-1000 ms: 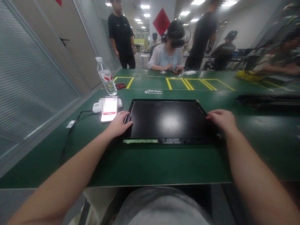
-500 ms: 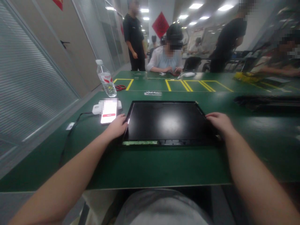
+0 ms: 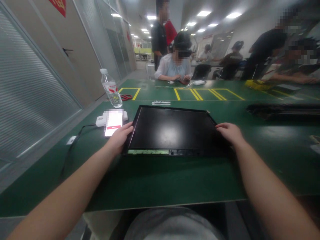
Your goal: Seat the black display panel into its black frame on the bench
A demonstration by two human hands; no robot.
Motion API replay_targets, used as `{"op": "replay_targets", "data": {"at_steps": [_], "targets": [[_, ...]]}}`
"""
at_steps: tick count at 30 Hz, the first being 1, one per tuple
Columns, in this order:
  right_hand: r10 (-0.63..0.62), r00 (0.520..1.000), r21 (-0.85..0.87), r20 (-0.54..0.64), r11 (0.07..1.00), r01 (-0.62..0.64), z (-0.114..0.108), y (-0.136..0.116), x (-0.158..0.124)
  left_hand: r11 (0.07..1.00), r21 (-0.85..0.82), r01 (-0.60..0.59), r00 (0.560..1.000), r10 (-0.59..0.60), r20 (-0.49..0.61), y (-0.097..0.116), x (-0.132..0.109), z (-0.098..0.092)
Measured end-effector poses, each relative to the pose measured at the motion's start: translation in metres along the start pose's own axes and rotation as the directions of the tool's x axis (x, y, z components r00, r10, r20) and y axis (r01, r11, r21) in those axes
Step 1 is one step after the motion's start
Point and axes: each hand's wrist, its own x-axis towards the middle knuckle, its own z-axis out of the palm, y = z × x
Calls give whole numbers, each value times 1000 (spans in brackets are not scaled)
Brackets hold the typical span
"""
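Note:
A flat black screen panel (image 3: 170, 130) lies face up in front of me, its left side looking slightly raised. Along its near edge runs a frame strip with a pale green section (image 3: 148, 152). My left hand (image 3: 120, 137) grips the panel's left edge, with the thumb and some fingers hidden beneath or behind it. On the opposite edge, my right hand (image 3: 230, 133) is closed round the right side. Just beyond my left hand is a lit phone (image 3: 113, 122), resting against a white power strip (image 3: 100, 120).
The green table (image 3: 175, 183) carries a water bottle (image 3: 112, 91), red-handled scissors (image 3: 126, 97), small white pieces (image 3: 161, 103) and dark long parts (image 3: 282, 110) at the right. A black cable (image 3: 75, 140) runs down the left. Across the table sits a person (image 3: 172, 66); others are behind.
The panel's left side has come up slightly, with my left hand on it. The whole view has shifted a little. In the background, the standing people appear farther right.

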Motion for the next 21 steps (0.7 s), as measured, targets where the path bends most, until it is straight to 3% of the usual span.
{"op": "replay_targets", "data": {"at_steps": [4,10,21], "targets": [[1,1000,6,-4,1000,-1,0,-3,-2,990,-54,129,992,-130,-3,5,-4,8],[0,1000,-2,9,1000,0,-1,-4,-2,988,-47,145,989,-146,-28,3,-1,11],[-4,1000,-16,16,1000,4,-1,-4,-1,987,-19,162,969,-156,192,0,-2,1]]}}
